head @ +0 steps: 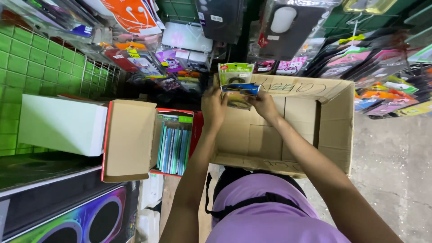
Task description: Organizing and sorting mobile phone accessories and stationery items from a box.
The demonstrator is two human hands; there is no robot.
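Hands: left hand (pixel 214 107) and right hand (pixel 264 104) both raised over the carton (pixel 335 112), level with each other, a small gap between.
Grip: both closed on the packets (pixel 237 85); left pinches the 9 o'clock edge, right the 3 o'clock edge.
Packets: small flat stack of carded retail packs, green-topped one at the back, blue one in front; held above the carton's far-left part, near its 12 o'clock wall, not resting on the floor of it.
Axis: back pack's long axis runs 12 to 6, header end at 12 o'clock; the blue front pack lies crosswise, 9 to 3, slightly tilted.
Nearer hand: neither, both on it; stack sits at 12 o'clock of the wrists.
Carton: open brown cardboard, inside looks bare where it shows, flaps up, scribbled on its far flap.
Red box (pixel 173 141): at 9 o'clock of the carton, touching or just beside it, lid open, slim packs stood on edge inside.
White box (pixel 60 123): further to 9 o'clock, closed.
Speaker (pixel 76 216): at 7 o'clock, black, glowing rings.
Racks: hanging packaged accessories from 10 to 3 o'clock.
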